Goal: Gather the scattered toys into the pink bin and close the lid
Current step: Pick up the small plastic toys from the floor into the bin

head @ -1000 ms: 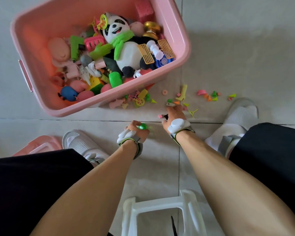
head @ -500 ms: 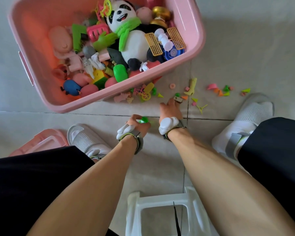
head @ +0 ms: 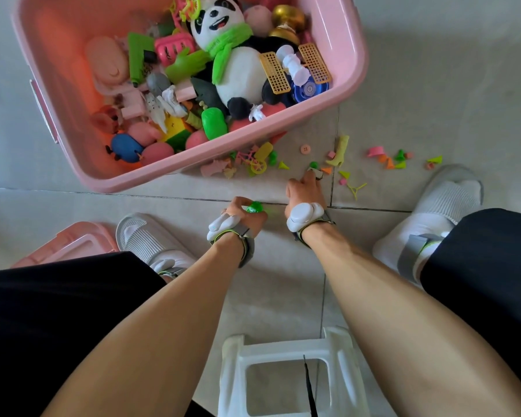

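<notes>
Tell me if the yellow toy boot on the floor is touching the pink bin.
Apart. The head view shows bare grey floor tile between the yellow toy boot and the pink bin; the boot lies to the right of the bin's near corner.

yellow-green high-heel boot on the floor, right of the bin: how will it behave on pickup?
The boot looks like small moulded plastic, so probably stiff and very light. It lies on its side on smooth tile, so a push would likely make it slide or spin, not roll. The thin shaft suits a fingertip pinch; the right hand reaches just below it.
</notes>
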### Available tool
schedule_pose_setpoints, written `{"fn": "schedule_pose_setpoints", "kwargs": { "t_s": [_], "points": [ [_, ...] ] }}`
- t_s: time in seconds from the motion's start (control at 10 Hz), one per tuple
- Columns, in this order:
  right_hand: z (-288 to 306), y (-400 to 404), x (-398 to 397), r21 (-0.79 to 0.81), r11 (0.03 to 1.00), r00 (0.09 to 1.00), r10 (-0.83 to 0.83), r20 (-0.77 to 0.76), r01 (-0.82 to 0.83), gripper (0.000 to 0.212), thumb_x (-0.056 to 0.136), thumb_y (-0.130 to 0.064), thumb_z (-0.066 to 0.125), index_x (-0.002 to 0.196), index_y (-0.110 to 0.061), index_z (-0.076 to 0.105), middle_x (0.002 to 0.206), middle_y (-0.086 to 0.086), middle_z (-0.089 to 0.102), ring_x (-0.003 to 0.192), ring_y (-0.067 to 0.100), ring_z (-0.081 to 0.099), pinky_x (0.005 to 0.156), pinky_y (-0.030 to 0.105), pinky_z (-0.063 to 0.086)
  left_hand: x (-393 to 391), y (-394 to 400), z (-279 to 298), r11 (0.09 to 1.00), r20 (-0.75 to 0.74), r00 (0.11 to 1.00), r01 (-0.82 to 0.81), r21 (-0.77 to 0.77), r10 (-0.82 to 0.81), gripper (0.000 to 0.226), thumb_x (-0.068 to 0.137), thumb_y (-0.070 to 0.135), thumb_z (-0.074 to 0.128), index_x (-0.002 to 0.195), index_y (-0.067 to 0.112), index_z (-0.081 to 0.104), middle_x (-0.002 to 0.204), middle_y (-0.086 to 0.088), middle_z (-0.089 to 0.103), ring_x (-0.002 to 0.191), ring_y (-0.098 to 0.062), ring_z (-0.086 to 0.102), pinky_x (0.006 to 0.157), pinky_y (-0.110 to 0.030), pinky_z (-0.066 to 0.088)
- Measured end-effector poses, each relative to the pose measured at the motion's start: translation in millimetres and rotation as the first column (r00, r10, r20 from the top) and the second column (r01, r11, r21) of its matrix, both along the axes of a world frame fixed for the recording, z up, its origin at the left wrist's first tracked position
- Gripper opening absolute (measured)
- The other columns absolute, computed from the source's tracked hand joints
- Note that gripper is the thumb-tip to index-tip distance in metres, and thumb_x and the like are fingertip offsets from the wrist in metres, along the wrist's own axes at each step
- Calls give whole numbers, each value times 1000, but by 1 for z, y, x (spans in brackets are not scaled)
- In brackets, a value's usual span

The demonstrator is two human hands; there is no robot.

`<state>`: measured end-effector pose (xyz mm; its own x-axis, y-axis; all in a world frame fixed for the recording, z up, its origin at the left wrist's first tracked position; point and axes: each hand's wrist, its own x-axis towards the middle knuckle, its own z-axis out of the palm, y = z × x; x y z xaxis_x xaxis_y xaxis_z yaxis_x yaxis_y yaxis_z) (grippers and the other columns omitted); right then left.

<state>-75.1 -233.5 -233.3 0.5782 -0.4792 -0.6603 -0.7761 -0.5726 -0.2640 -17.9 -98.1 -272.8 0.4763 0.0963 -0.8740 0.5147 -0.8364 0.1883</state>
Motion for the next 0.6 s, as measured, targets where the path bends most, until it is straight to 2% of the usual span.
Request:
{"fn": "schedule_pose_setpoints", "kwargs": {
  "t_s": [0.1, 0.2, 0.3, 0.4, 0.5, 0.6],
  "points": [
    [1, -2, 1, 30, 999, 998, 36, -45, -35, 28, 84, 0, 56, 112, -4, 59, 128, 18, 41, 118, 34, 44, 91, 36, 48, 2, 4, -13, 1000, -13, 1000, 2, 16, -2, 52, 35, 47, 70, 83, 52, 50, 92, -10, 71, 76, -28, 72, 75, -48, 60],
    [1, -4, 3, 48, 998, 997, 38, -73, -35, 27, 86, -3, 53, 112, -7, 60, 126, 16, 44, 117, 33, 47, 94, 34, 46, -2, -9, 25, 997, 39, 998, 53, -64, -51, 48, 50, 35, 68, 94, 34, 50, 101, -11, 69, 89, -32, 69, 83, -46, 58],
    [8, -9, 5, 114, 993, 996, -21, -87, 31, 29, 83, -5, 56, 110, -10, 65, 125, 10, 52, 115, 29, 53, 94, 29, 47, -2, -16, 36, 995, 58, 997, 60, -83, -55, 51, 63, 25, 70, 112, 18, 57, 104, -13, 68, 94, -33, 68, 86, -46, 57],
    [18, -14, 2, 231, 954, 980, -167, -106, 188, 28, 80, -4, 57, 103, -14, 69, 114, -1, 64, 106, 22, 61, 83, 21, 47, -2, -18, 41, 993, 49, 997, 64, -101, -59, 48, 74, 14, 73, 120, 11, 58, 108, -16, 67, 98, -34, 67, 88, -46, 56],
    [30, -18, -3, 302, 876, 926, -364, -99, 377, 23, 85, -12, 55, 105, -16, 66, 103, -3, 61, 94, 19, 59, 76, 21, 47, 3, -17, 51, 985, 26, 994, 105, -136, -103, 43, 73, 13, 72, 114, 18, 61, 102, -12, 69, 91, -30, 67, 87, -45, 57],
    [48, -18, -3, 391, 799, 883, -461, -90, 457, 9, 88, -9, 54, 88, -15, 61, 84, 1, 53, 66, 6, 55, 55, 15, 43, 14, -16, 64, 975, -7, 982, 186, -123, -189, 37, 58, 22, 72, 92, 31, 61, 90, -2, 71, 81, -28, 68, 80, -41, 59]
  ]
}}
